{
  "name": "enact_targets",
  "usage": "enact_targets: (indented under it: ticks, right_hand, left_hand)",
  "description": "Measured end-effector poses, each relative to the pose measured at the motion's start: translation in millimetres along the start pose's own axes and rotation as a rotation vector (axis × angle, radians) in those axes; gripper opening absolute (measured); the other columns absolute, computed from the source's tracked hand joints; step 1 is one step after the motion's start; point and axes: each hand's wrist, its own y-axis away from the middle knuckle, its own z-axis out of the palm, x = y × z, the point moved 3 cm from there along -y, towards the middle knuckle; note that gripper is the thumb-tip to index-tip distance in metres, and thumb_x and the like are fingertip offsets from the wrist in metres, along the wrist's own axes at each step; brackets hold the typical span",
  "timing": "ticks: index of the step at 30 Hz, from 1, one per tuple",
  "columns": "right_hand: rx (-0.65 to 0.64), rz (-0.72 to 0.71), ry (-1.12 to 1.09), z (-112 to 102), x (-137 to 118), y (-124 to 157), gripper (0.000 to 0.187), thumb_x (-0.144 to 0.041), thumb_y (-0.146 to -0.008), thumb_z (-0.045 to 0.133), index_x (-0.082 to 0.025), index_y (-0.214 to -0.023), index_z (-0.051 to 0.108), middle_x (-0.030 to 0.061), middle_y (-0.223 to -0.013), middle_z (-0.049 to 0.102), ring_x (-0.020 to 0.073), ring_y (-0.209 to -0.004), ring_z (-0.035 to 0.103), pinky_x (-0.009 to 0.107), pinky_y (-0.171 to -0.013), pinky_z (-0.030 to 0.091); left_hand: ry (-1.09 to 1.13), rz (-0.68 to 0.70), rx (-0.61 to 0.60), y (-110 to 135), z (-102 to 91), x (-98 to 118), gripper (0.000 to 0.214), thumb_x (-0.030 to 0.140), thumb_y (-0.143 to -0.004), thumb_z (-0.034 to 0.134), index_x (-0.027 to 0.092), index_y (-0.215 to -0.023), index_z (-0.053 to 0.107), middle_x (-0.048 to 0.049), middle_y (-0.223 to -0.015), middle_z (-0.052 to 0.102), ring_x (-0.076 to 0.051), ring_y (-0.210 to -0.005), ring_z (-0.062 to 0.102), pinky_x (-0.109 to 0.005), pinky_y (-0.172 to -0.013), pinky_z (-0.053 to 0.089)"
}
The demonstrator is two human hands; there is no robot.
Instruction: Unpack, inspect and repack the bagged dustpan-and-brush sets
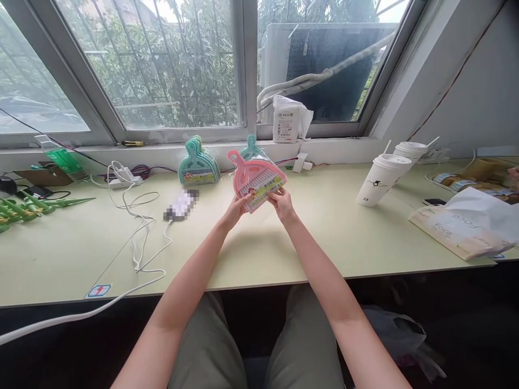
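Observation:
Between my two hands is a pink dustpan and brush set [255, 175] in clear wrap, tilted, its handle pointing up and to the left. My left hand [235, 212] grips its lower left edge with the thumb in front. The lower right edge is pinched by my right hand [283, 205]. Directly behind the pink set, a green dustpan set [251, 145] is partly hidden. To the left, a stack of several wrapped green dustpan sets [198, 167] stands by the window ledge.
A blurred-out device [181, 205] on a white cable [140, 243] lies left. Two paper cups with straws [379, 181] and a tissue pack [454, 227] stand right. Green plastic spikes [32, 208] lie far left. A white box [286, 124] sits on the sill. Another person's hand [514, 175] shows at the right edge.

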Motion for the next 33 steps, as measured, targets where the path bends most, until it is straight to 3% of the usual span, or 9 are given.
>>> enact_targets:
  ticks: [5,15,19,21,23,25,28,30,33]
  right_hand:
    - [0.029,-0.035,0.01,-3,-1,-1,0.032,-0.016,-0.062,0.077,-0.02,-0.089,0.06,0.0026,-0.093,0.07,0.0191,-0.095,0.067,0.036,-0.09,0.056]
    - [0.006,0.044,0.038,-5,6,-2,0.032,-0.015,-0.063,0.079,-0.018,-0.09,0.063,0.0032,-0.097,0.072,0.0188,-0.097,0.067,0.035,-0.094,0.055]
    - [-0.152,0.182,0.132,-13,4,-7,0.025,-0.024,-0.067,0.079,-0.014,-0.088,0.067,0.0079,-0.092,0.073,0.0204,-0.091,0.07,0.036,-0.091,0.056]
    - [-0.158,0.203,0.238,-21,-1,-8,0.022,-0.027,-0.071,0.076,-0.013,-0.086,0.068,0.0107,-0.086,0.074,0.0226,-0.088,0.071,0.04,-0.089,0.056]
    - [-0.034,0.076,0.393,-31,-10,-10,0.014,-0.023,-0.074,0.073,-0.014,-0.085,0.069,0.0111,-0.086,0.073,0.0248,-0.09,0.07,0.047,-0.092,0.054]
    - [0.059,-0.172,0.597,-34,-21,-8,0.017,-0.015,-0.076,0.068,-0.02,-0.092,0.07,0.009,-0.104,0.072,0.0262,-0.108,0.063,0.051,-0.101,0.047]
    - [-0.061,-0.461,0.894,-26,-27,-4,0.046,-0.007,-0.071,0.068,-0.034,-0.109,0.068,-0.0033,-0.138,0.053,0.0237,-0.137,0.037,0.049,-0.116,0.029]
    - [-0.152,-0.519,0.983,-21,-23,-4,0.046,-0.009,-0.069,0.071,-0.037,-0.106,0.069,-0.0071,-0.141,0.05,0.0235,-0.14,0.031,0.049,-0.117,0.024]
    - [-0.177,-0.502,0.924,-22,-14,-8,0.015,-0.022,-0.075,0.071,-0.034,-0.084,0.075,-0.0026,-0.119,0.066,0.0253,-0.126,0.047,0.051,-0.112,0.029]
  left_hand:
    - [-0.069,-0.036,-0.051,3,7.8,-6,0.061,0.042,-0.078,0.063,0.022,-0.133,0.044,-0.0128,-0.122,0.062,-0.028,-0.094,0.068,-0.037,-0.076,0.051]
    - [-0.093,-0.035,0.033,4,3.3,-3,0.062,0.037,-0.073,0.064,0.016,-0.128,0.047,-0.0133,-0.107,0.068,-0.025,-0.073,0.069,-0.044,-0.072,0.054]
    - [-0.033,-0.03,0.09,-1,-8.9,-5,0.059,0.029,-0.07,0.062,0.016,-0.125,0.049,-0.0131,-0.114,0.065,-0.025,-0.08,0.068,-0.044,-0.072,0.057]
    - [0.001,-0.045,0.145,-5,-21.3,-9,0.059,0.027,-0.068,0.061,0.016,-0.124,0.049,-0.0127,-0.116,0.064,-0.025,-0.085,0.067,-0.043,-0.072,0.058]
    - [0.027,-0.081,0.235,-9,-36.6,-13,0.061,0.025,-0.065,0.061,0.017,-0.125,0.048,-0.0116,-0.114,0.064,-0.025,-0.088,0.066,-0.043,-0.072,0.058]
    - [0.047,-0.127,0.33,-12,-51.1,-17,0.062,0.024,-0.064,0.062,0.018,-0.124,0.048,-0.0099,-0.109,0.066,-0.025,-0.09,0.066,-0.04,-0.074,0.058]
    - [0.051,-0.173,0.362,-12,-63.6,-21,0.058,0.026,-0.065,0.062,0.018,-0.121,0.053,-0.0094,-0.103,0.068,-0.025,-0.094,0.066,-0.039,-0.079,0.057]
    - [0.034,-0.192,0.308,-11,-64.6,-21,0.055,0.028,-0.065,0.062,0.018,-0.119,0.056,-0.0103,-0.102,0.068,-0.027,-0.095,0.066,-0.04,-0.081,0.056]
    - [0.0,-0.269,0.22,-8,-60.0,-20,0.055,0.028,-0.066,0.063,0.016,-0.119,0.057,-0.0113,-0.098,0.069,-0.026,-0.085,0.068,-0.038,-0.074,0.057]
